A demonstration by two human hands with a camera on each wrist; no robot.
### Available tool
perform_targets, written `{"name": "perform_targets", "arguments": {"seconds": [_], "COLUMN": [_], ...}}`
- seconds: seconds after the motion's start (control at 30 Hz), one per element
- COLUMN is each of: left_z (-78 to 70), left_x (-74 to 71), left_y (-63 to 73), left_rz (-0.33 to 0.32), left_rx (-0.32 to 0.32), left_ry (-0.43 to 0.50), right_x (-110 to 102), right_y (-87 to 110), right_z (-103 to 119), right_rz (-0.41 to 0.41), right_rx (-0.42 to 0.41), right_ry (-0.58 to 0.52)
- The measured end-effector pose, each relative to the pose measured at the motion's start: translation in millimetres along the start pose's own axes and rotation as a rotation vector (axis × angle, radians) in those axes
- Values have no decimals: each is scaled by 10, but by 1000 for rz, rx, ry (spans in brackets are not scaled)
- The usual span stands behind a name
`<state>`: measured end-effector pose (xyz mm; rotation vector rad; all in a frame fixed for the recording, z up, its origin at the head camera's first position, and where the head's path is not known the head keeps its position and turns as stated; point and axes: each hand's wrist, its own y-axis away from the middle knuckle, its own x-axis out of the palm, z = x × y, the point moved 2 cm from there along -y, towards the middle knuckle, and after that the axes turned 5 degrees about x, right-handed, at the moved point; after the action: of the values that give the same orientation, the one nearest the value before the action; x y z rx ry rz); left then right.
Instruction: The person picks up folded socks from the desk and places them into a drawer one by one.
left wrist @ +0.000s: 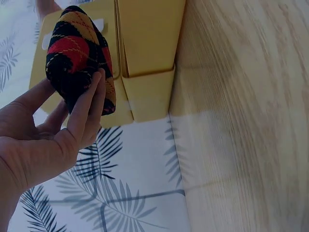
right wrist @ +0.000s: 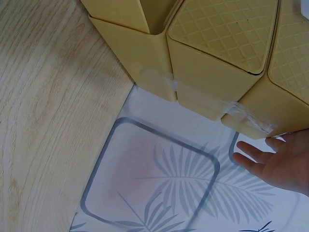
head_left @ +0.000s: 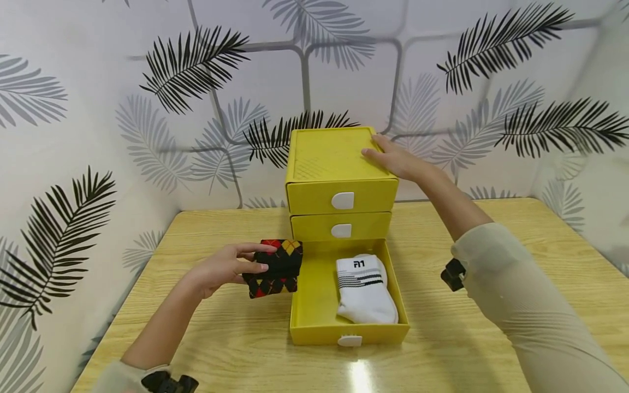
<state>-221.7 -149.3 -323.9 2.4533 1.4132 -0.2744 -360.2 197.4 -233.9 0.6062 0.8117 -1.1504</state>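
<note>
My left hand (head_left: 221, 268) pinches a folded pair of black argyle socks (head_left: 279, 265) with red and yellow diamonds, held up at the left side of the open bottom drawer (head_left: 314, 305). In the left wrist view the socks (left wrist: 79, 53) sit between thumb and fingers. Inside that drawer, on its right side, lies a folded pair of white socks (head_left: 366, 295) with grey and black stripes. On top of the yellow drawer box (head_left: 334, 155) my right hand (head_left: 398, 159) rests at the right edge, its fingers loosely extended. The right wrist view shows this hand (right wrist: 280, 162) beside the box's top.
Two upper drawers, the top drawer (head_left: 314, 199) and the middle drawer (head_left: 314, 227), are closed and have white tabs. The box stands on a wooden table (head_left: 236, 349), close to a leaf-patterned wall (head_left: 344, 76) behind it.
</note>
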Motion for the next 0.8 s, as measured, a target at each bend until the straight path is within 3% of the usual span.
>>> {"name": "perform_targets", "arguments": {"seconds": [0.27,0.5,0.63,0.8], "left_z": [-82,-88,-89,-93], "left_x": [270,497,620,748], "left_y": [-98,-207,-267,-332], "left_rz": [-4,-65,-87,-98], "left_rx": [10,-5,-1,21], "left_ry": [30,-9,-79,-237], "right_x": [0,3,3,6], "right_y": [-4,7,10,6], "right_z": [4,11,11,-4], "right_rz": [0,0,3,4], "right_rx": [-15,-22,-21,-13], "right_ry": [-8,-8,-14,-24]}}
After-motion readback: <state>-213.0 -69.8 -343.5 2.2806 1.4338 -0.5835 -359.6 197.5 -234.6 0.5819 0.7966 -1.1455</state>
